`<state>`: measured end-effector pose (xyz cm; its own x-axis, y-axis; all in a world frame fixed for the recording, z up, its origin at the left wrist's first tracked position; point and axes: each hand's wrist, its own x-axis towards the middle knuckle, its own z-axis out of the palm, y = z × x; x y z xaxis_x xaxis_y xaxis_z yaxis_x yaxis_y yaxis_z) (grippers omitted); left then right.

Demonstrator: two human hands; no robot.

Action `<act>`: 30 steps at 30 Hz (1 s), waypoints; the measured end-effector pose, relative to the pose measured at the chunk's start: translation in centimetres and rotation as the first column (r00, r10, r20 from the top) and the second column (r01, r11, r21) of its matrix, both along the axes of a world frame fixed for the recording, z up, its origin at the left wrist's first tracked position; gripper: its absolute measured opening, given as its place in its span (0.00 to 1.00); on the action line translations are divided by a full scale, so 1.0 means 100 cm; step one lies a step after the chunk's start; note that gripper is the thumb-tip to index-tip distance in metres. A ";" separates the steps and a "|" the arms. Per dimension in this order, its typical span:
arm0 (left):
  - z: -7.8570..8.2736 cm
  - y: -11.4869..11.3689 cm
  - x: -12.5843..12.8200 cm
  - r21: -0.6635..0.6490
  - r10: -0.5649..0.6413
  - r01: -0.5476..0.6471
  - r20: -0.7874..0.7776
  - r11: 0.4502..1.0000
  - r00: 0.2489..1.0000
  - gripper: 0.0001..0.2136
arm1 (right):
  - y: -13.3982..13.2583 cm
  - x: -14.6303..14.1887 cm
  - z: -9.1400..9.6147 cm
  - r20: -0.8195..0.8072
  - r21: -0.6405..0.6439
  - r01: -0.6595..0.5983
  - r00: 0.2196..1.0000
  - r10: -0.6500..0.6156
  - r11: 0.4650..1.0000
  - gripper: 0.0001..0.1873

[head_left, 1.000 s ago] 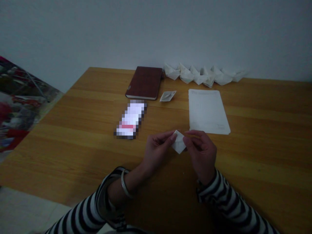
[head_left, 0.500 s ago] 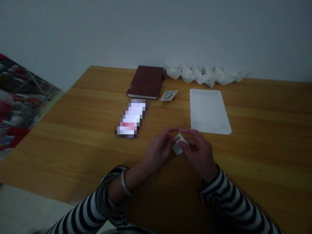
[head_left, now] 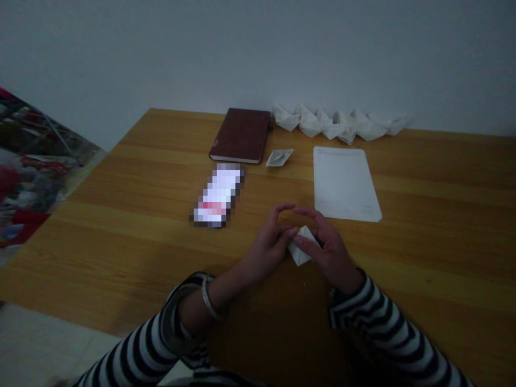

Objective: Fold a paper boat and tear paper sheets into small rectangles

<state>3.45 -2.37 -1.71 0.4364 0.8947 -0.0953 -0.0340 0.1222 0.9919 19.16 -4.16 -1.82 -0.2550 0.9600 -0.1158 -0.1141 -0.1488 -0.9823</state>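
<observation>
A small folded piece of white paper (head_left: 300, 257), diamond-shaped with a crease down its middle, is held between my two hands near the table's front. My left hand (head_left: 269, 244) pinches its left corner. My right hand (head_left: 331, 250) grips its right side, the thumb lying across the front face. Both index fingers arch above the paper, their tips close together. Fingers behind the paper are partly hidden. Beyond my hands lie a stack of white paper sheets (head_left: 345, 183) and a small folded paper boat (head_left: 279, 157).
Several folded white paper boats (head_left: 310, 121) stand in a row along the wall. A brown notebook (head_left: 242, 134) lies left of them, with a lit phone (head_left: 220, 194) in front. The wooden table (head_left: 121, 215) ends at the left, where cluttered items (head_left: 28, 177) show beyond.
The folded paper has shifted slightly down and right and turned to show more of its creased face. My index fingers have lifted a little higher.
</observation>
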 end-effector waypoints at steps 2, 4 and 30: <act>0.001 0.001 0.000 -0.024 0.000 0.000 0.028 1.000 1.000 0.21 | 0.000 0.000 -0.001 -0.017 -0.026 0.020 1.000 -0.020 0.999 0.22; 0.003 0.001 0.000 -0.031 -0.004 0.005 0.026 1.000 1.000 0.22 | 0.000 0.000 -0.003 0.016 -0.019 0.045 0.999 -0.045 0.999 0.20; 0.005 0.003 -0.002 0.048 0.180 -0.174 -0.160 0.984 0.971 0.27 | -0.001 -0.007 -0.012 0.288 0.217 0.358 0.865 -0.410 0.908 0.13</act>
<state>3.27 -2.12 -1.20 0.2520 0.9602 -0.1204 0.1100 0.0952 0.9894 18.47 -4.29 -3.00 0.1638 0.9861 0.0273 0.1924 -0.0048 -0.9813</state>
